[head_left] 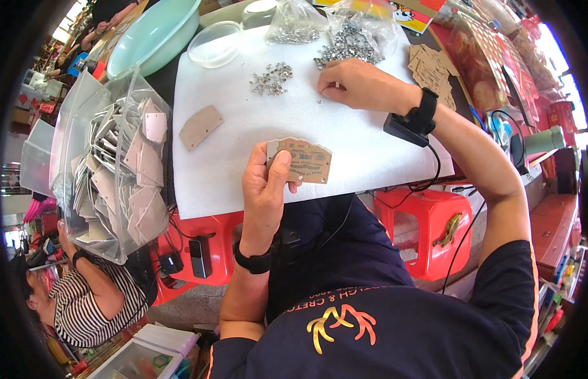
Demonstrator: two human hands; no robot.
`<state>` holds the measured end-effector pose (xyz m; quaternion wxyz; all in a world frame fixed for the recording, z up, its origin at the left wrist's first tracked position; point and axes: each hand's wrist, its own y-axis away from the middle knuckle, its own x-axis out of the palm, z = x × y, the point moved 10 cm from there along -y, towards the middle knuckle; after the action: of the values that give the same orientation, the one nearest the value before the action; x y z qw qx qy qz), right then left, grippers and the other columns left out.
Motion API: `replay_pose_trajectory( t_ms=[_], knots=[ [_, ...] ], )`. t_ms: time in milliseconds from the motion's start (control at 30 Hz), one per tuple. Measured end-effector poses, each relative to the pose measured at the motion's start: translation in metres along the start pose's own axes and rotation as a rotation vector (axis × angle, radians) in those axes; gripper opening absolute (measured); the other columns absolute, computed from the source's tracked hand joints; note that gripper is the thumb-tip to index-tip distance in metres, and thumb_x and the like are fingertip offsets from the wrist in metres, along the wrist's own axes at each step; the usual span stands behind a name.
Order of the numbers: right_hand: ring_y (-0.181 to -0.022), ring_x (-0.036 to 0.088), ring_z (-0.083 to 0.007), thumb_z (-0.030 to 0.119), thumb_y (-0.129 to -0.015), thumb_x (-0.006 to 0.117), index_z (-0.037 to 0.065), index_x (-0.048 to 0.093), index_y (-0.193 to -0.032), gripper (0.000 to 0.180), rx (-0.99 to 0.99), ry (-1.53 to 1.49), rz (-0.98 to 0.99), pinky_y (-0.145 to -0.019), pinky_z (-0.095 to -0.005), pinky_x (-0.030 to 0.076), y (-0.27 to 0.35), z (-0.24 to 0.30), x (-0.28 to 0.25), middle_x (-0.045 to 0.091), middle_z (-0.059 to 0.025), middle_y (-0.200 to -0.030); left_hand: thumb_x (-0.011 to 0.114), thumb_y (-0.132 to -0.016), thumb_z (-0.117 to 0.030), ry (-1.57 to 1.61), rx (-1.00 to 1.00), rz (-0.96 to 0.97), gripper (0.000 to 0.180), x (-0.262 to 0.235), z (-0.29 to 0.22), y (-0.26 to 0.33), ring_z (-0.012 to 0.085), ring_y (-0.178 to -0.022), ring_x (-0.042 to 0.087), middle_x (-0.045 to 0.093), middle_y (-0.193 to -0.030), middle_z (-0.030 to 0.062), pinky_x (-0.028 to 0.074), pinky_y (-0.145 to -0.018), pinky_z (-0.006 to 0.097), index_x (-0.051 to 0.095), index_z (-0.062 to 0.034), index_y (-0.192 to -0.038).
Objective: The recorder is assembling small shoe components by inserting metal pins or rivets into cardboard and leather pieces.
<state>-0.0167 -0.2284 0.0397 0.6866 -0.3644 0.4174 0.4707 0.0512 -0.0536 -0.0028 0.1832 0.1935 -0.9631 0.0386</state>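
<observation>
My left hand (262,192), near the front edge of the white sheet, grips a tan printed card (312,162) between thumb and fingers. The card has a wavy top edge and small metal studs along its lower edge; a greyish layer shows behind it. My right hand (365,87) is curled closed over the sheet, beside a heap of small shiny metal fasteners (348,50). Whatever its fingertips may hold is hidden. To its left lies a smaller pile of such fasteners (272,80). A blank card (201,127) rests on the sheet left of my left hand.
A clear bin (121,243) full of grey-beige cards stands on the left. Tan cards (431,72) are stacked at the far right. A round clear tub (215,45), plastic bags (297,22) and a green basin (152,38) line the back. Another person (98,297) sits at the left.
</observation>
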Motion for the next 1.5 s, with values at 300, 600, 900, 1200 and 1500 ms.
replay_pose_trajectory(
  t_ms=[300, 600, 900, 1200, 1500],
  knots=[
    [-0.075, 0.065, -0.0299, 0.011, -0.087, 0.063, 0.002, 0.067, -0.092, 0.011, -0.006, -0.010, -0.007, -0.069, -0.0380, 0.050, 0.002, 0.012, 0.000, 0.066, -0.0131, -0.088, 0.049, -0.102, -0.014, -0.009, 0.009, 0.051, 0.016, 0.000, 0.002, 0.002, 0.0062, -0.076, 0.055, 0.065, -0.096, 0.0048, 0.041, -0.062, 0.023, 0.054, -0.0054, -0.114],
    [-0.077, 0.065, -0.0326, 0.011, -0.084, 0.062, 0.007, 0.065, -0.090, 0.008, -0.092, 0.134, -0.057, -0.069, -0.0426, 0.052, 0.007, 0.033, 0.003, 0.064, -0.0111, -0.088, 0.048, -0.102, -0.014, -0.024, 0.004, 0.048, 0.017, -0.001, 0.002, 0.002, 0.0064, -0.076, 0.055, 0.065, -0.096, 0.0047, 0.041, -0.062, 0.023, 0.054, -0.0054, -0.115],
    [-0.082, 0.065, -0.0336, 0.012, -0.085, 0.059, 0.004, 0.065, -0.087, 0.011, -0.118, 0.134, -0.033, -0.070, -0.0443, 0.052, 0.007, 0.033, 0.004, 0.064, -0.0131, -0.087, 0.048, -0.102, -0.014, -0.024, 0.017, 0.049, 0.018, -0.001, 0.002, 0.002, 0.0068, -0.077, 0.055, 0.065, -0.096, 0.0046, 0.042, -0.062, 0.024, 0.054, -0.0053, -0.115],
    [-0.076, 0.065, -0.0330, 0.015, -0.084, 0.064, 0.003, 0.065, -0.085, 0.011, 0.068, 0.061, -0.028, -0.070, -0.0405, 0.050, -0.003, 0.010, 0.009, 0.066, -0.0131, -0.079, 0.048, -0.101, -0.014, -0.020, 0.029, 0.065, 0.018, 0.000, 0.002, 0.001, 0.0070, -0.077, 0.055, 0.065, -0.097, 0.0047, 0.042, -0.062, 0.024, 0.054, -0.0051, -0.116],
    [-0.073, 0.065, -0.0328, 0.023, -0.085, 0.067, 0.003, 0.067, -0.083, 0.020, 0.212, 0.098, 0.063, -0.067, -0.0406, 0.050, -0.005, 0.001, 0.005, 0.067, -0.0145, -0.075, 0.051, -0.101, -0.014, -0.017, 0.037, 0.004, 0.014, -0.001, -0.001, 0.000, 0.0061, -0.066, 0.052, 0.065, -0.086, 0.0065, 0.043, -0.059, 0.022, 0.054, -0.0021, -0.107]
  ],
)
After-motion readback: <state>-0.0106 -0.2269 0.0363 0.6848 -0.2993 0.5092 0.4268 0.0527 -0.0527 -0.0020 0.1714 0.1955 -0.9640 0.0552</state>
